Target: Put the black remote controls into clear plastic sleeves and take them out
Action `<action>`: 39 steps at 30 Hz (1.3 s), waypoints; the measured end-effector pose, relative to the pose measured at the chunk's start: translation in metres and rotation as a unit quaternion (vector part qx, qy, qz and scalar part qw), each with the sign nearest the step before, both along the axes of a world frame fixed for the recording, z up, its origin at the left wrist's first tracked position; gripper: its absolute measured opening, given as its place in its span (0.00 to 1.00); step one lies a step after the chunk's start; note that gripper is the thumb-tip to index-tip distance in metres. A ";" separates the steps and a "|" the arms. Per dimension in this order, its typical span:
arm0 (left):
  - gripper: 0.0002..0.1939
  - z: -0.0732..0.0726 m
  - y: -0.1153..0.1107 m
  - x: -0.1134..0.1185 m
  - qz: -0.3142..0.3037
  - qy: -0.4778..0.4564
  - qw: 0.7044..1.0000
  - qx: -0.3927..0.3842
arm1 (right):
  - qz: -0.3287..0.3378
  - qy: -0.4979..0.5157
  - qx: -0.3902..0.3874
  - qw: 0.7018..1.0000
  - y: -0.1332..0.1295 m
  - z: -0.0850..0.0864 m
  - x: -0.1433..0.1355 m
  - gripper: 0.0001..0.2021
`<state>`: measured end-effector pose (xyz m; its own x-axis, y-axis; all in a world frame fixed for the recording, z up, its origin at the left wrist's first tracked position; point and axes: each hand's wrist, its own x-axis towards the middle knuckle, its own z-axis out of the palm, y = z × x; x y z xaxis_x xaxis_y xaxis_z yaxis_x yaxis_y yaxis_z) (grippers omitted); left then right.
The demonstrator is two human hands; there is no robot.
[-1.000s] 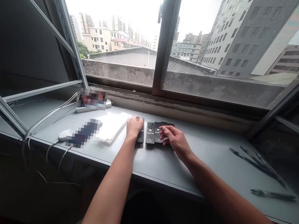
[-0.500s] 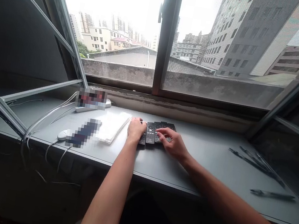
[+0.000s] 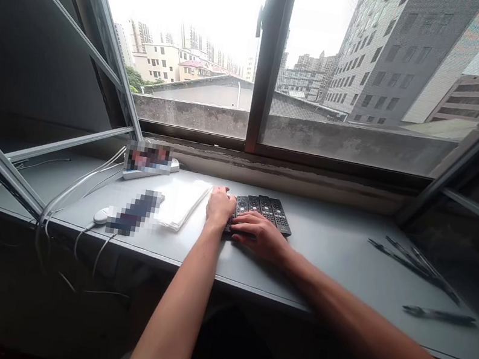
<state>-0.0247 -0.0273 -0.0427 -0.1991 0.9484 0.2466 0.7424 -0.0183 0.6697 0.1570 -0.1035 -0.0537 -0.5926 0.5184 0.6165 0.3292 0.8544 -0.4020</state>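
Note:
Several black remote controls [image 3: 279, 215] lie side by side in a row on the grey table, buttons facing up. My left hand [image 3: 220, 208] is curled over the leftmost remote at the row's left end, hiding most of it; its fingertips are partly out of sight. Across the lower ends of the left and middle remotes rests my right hand [image 3: 258, 235], palm down, its fingers stretched out to the left and nearly reaching the left hand. The upper halves of the remotes and the whole rightmost one stay visible.
Left of the hands are a white plastic packet [image 3: 184, 204], a blurred-out phone [image 3: 135, 214], a white puck-shaped object [image 3: 100, 216] and a power strip [image 3: 148, 173] with cables. Pens [image 3: 439, 315] lie at the right. Metal frame bars slant on both sides; a window stands behind.
My right hand has moved left and toward me, from above the right remotes to the row's lower left ends, its fingers straightening. The right remotes are now uncovered. My left hand stays put.

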 end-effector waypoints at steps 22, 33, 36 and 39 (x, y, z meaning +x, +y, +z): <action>0.17 0.003 -0.002 -0.001 -0.020 0.004 1.000 0.013 | -0.015 -0.013 -0.009 1.000 -0.001 0.006 -0.005 0.11; 0.22 -0.004 0.003 0.000 -0.103 0.055 0.993 0.032 | -0.071 -0.024 0.025 0.997 0.007 0.004 0.017 0.17; 0.22 -0.004 -0.001 0.001 -0.136 0.089 0.986 0.024 | -0.067 -0.063 0.044 0.995 0.009 0.002 0.019 0.17; 0.20 -0.003 -0.004 0.001 -0.147 0.106 0.983 0.022 | -0.068 -0.075 0.049 0.994 0.009 0.000 0.019 0.16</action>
<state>-0.0234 -0.0309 -0.0457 0.1421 0.9450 0.2946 0.8233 -0.2780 0.4949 0.1755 -0.0941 -0.0537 -0.6110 0.5410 0.5780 0.4935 0.8311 -0.2562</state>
